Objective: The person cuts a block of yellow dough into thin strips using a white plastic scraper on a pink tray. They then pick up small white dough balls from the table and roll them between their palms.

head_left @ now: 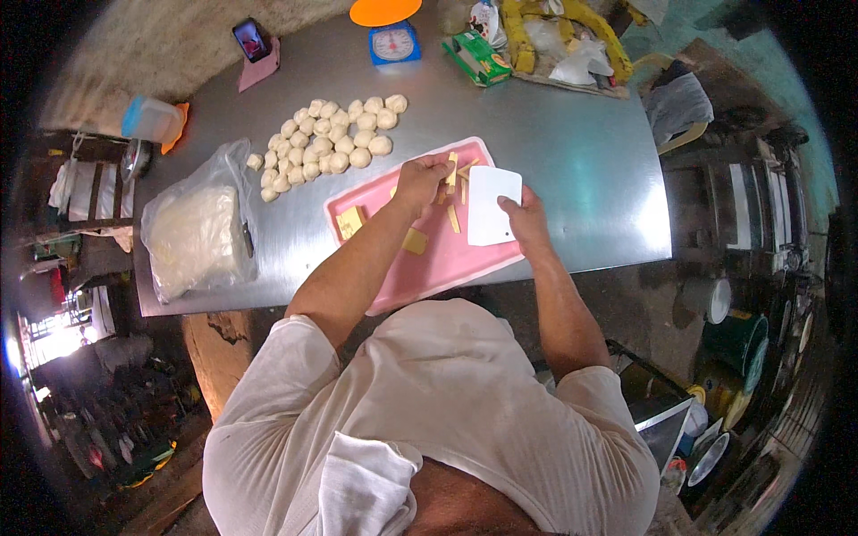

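Note:
My left hand (422, 185) pinches a pale yellow stick (452, 167), which looks like cheese, above a pink tray (420, 284). A white flat dough scraper (494, 198) is in my right hand (529, 221), with the thumb across its face. Loose cut sticks (453, 219) lie on the tray between my hands. Toward the tray's left end sits a larger yellow block (350, 222). Another yellow piece (415, 240) lies beside my left forearm. Fingers partly hide what is under my left hand.
Many round dough balls (335, 134) stand beyond the tray on the metal table (590, 179). A plastic bag with a pale slab (198, 230) lies at the left. Toward the back are a phone (250, 40), blue scale (393, 43), green box (476, 58) and yellow container (617, 54).

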The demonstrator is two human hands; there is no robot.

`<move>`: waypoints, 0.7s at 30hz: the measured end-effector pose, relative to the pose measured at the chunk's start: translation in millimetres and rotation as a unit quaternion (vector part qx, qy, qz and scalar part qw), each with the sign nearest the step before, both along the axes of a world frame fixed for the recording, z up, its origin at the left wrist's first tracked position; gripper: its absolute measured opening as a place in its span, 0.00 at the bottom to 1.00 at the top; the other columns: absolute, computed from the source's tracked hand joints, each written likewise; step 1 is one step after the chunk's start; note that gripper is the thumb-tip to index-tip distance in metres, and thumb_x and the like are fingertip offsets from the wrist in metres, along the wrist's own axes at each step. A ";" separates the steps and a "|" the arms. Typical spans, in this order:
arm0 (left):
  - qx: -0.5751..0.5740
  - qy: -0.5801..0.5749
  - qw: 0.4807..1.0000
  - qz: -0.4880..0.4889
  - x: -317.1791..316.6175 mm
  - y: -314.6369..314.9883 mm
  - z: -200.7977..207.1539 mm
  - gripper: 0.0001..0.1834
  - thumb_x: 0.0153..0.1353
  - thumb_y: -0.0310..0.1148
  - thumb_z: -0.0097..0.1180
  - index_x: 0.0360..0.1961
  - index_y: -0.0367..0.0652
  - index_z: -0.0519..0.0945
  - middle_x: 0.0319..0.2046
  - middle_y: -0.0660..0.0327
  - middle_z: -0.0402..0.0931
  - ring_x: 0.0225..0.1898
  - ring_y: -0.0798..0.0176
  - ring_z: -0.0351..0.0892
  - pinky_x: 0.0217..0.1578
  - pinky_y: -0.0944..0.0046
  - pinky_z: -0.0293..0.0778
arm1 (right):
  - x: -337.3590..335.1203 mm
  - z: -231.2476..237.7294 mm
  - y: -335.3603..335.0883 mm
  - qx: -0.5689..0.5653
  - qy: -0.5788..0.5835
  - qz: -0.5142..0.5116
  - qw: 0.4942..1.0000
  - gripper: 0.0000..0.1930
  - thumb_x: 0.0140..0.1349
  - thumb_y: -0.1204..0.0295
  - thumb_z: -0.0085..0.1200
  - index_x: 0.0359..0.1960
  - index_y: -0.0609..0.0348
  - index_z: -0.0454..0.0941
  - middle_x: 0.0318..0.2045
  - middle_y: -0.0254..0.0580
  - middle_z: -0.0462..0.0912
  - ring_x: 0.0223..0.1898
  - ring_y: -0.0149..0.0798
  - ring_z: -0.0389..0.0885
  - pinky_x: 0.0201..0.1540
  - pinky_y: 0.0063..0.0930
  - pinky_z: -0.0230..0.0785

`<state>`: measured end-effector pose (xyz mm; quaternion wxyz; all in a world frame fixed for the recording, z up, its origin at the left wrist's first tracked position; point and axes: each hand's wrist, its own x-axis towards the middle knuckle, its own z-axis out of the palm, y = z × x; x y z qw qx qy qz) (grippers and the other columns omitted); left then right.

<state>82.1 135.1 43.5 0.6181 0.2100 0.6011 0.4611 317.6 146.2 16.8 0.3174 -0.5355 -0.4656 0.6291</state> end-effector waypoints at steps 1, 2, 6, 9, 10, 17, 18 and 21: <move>-0.002 0.009 1.000 -0.008 0.2 2.4 1.5 0.16 0.67 0.30 0.66 0.52 0.35 0.82 0.36 0.61 0.84 0.29 0.70 0.80 0.30 0.69 0.79 | 2.7 0.2 1.0 0.002 -0.002 0.001 1.000 0.17 0.68 0.79 0.57 0.57 0.66 0.78 0.49 0.40 0.86 0.48 0.34 0.84 0.55 0.32 0.76; -0.004 0.018 1.000 -0.017 1.0 4.5 2.9 0.14 0.67 0.30 0.66 0.51 0.35 0.83 0.35 0.62 0.84 0.29 0.70 0.80 0.29 0.69 0.78 | 5.6 0.5 2.4 0.003 -0.004 0.001 1.000 0.17 0.68 0.79 0.57 0.58 0.66 0.78 0.49 0.40 0.86 0.48 0.34 0.84 0.55 0.32 0.76; 0.019 0.010 1.000 0.015 8.3 10.2 -5.4 0.10 0.68 0.29 0.66 0.46 0.36 0.83 0.34 0.60 0.85 0.28 0.69 0.81 0.26 0.69 0.76 | 1.8 0.8 1.8 0.031 0.061 -0.009 0.998 0.18 0.65 0.74 0.60 0.55 0.65 0.80 0.47 0.43 0.88 0.47 0.38 0.85 0.53 0.35 0.76; 0.018 -0.029 0.999 0.034 11.3 10.7 -10.2 0.09 0.67 0.28 0.66 0.45 0.37 0.83 0.33 0.60 0.85 0.28 0.69 0.81 0.26 0.70 0.74 | -1.8 -0.7 0.6 -0.018 0.091 -0.015 0.996 0.18 0.65 0.74 0.59 0.57 0.64 0.80 0.48 0.44 0.87 0.48 0.37 0.85 0.53 0.35 0.76; 0.005 -0.035 0.998 0.046 15.0 10.1 -4.0 0.08 0.67 0.28 0.66 0.44 0.37 0.83 0.32 0.61 0.84 0.28 0.69 0.80 0.26 0.70 0.74 | 1.8 -2.1 0.8 -0.025 0.067 -0.021 0.997 0.18 0.66 0.76 0.59 0.58 0.64 0.79 0.49 0.44 0.87 0.48 0.37 0.85 0.54 0.34 0.76; -0.007 -0.021 0.998 0.056 15.8 5.3 -3.9 0.06 0.67 0.26 0.65 0.43 0.38 0.83 0.33 0.59 0.85 0.26 0.68 0.78 0.26 0.70 0.74 | 1.2 20.8 -5.7 -0.054 0.129 -0.034 0.990 0.18 0.66 0.78 0.59 0.58 0.64 0.78 0.49 0.42 0.87 0.49 0.36 0.84 0.54 0.33 0.76; -0.009 -0.029 0.997 0.065 18.4 6.2 -4.3 0.06 0.68 0.26 0.64 0.43 0.38 0.83 0.33 0.59 0.85 0.26 0.68 0.78 0.26 0.69 0.74 | 0.4 21.6 -4.8 -0.051 0.153 -0.028 0.987 0.18 0.66 0.76 0.59 0.57 0.64 0.79 0.48 0.43 0.87 0.49 0.36 0.84 0.54 0.34 0.76; -0.016 -0.056 0.995 0.081 22.4 6.9 -3.7 0.05 0.69 0.27 0.62 0.43 0.39 0.83 0.33 0.59 0.85 0.26 0.69 0.78 0.25 0.68 0.74 | -2.8 1.0 -2.3 -0.042 0.128 -0.037 0.990 0.18 0.65 0.76 0.58 0.58 0.64 0.79 0.48 0.42 0.87 0.48 0.36 0.85 0.53 0.34 0.77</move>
